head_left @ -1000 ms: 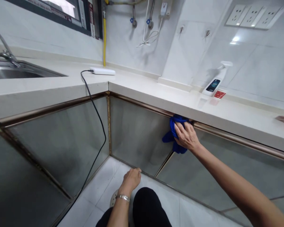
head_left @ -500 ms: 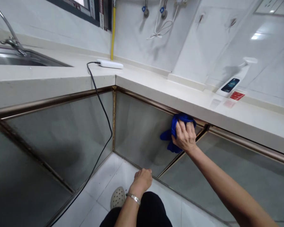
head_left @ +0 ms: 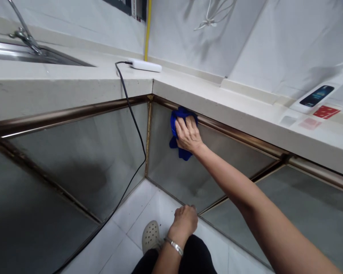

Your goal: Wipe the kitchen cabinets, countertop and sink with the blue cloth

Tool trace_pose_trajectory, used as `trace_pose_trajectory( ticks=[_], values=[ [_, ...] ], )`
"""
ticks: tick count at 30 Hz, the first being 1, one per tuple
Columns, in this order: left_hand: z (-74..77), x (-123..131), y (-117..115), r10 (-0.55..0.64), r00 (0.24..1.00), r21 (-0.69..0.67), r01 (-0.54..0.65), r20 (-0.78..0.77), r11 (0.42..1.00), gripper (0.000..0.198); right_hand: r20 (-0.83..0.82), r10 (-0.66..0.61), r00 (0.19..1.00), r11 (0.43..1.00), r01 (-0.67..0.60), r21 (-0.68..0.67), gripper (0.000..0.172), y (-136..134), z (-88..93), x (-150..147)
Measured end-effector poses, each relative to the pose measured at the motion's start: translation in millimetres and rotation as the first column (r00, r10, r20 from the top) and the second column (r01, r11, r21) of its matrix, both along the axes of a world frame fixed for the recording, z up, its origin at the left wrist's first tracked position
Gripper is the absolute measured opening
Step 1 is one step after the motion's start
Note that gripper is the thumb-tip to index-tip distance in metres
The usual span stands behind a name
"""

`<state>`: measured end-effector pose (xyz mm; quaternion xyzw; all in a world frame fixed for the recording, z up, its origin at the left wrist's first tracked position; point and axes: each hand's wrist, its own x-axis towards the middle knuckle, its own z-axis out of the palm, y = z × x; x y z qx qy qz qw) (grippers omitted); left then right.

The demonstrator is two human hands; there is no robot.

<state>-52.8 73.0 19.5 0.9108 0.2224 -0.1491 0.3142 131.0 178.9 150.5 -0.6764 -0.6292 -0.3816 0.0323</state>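
My right hand presses a bunched blue cloth flat against the grey glass cabinet door, just under the bronze rail below the countertop and close to the inner corner. Fingers lie over the cloth and hold it. My left hand, with a silver bracelet on the wrist, is curled into a loose fist and rests low by the bottom edge of that door, above my dark-clad knee. Nothing shows inside it.
A black cable hangs from a white power strip over the counter edge to the floor. A sink and tap sit at the far left. A spray bottle lies on the counter at right. My beige shoe stands on white floor tiles.
My right hand has slid the blue cloth leftwards along the top of the cabinet door, from the door seam towards the corner. My left hand stays put; the view has tilted down.
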Motion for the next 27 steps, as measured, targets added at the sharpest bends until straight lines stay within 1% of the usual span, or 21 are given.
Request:
trace_pose_trajectory(
  ticks=[3,6,8,11,14,17,21,24,27],
  values=[
    [-4.1,0.3,-1.1,-0.002,1.000,0.002,0.002,0.011,1.000,0.050,0.013,0.025,1.000,0.999,-0.024,-0.047,0.076,37.1,9.9,-11.8],
    [-6.6,0.2,1.6,-0.006,1.000,-0.023,0.006,0.016,1.000,0.049,0.027,0.050,0.998,0.996,-0.048,-0.074,0.074,66.3,17.4,-21.1],
    [-6.8,0.6,4.0,-0.004,1.000,-0.046,0.005,0.021,0.999,0.049,0.032,0.063,0.998,0.995,-0.060,-0.082,0.072,78.1,20.4,-24.4],
    [-6.0,2.6,5.4,0.002,0.999,-0.062,0.000,0.035,0.998,0.048,0.037,0.086,0.996,0.992,-0.082,-0.091,0.066,82.3,21.4,-23.7],
    [-4.5,5.4,4.6,-0.008,0.999,-0.062,0.011,0.043,0.998,0.049,0.024,0.109,0.994,0.990,-0.106,-0.092,0.067,75.1,20.4,-18.6],
    [-2.9,5.0,6.8,-0.009,0.999,-0.057,0.011,0.033,0.998,0.049,0.004,0.095,0.995,0.994,-0.095,-0.057,0.069,64.7,21.4,-13.9],
    [-3.1,-5.6,17.0,0.035,0.999,-0.038,-0.035,-0.005,0.999,0.049,0.018,0.083,0.996,0.994,-0.082,-0.066,0.067,46.9,25.8,-10.2],
    [-5.7,-16.8,24.1,0.082,0.996,-0.016,-0.082,-0.019,0.997,0.049,0.044,0.062,0.997,0.995,-0.059,-0.076,0.069,23.3,26.6,-5.9],
    [-7.9,-24.2,26.4,0.101,0.995,-0.004,-0.102,-0.002,0.995,0.048,0.073,0.039,0.997,0.996,-0.034,-0.078,0.071,-11.3,23.9,2.1]
  ],
)
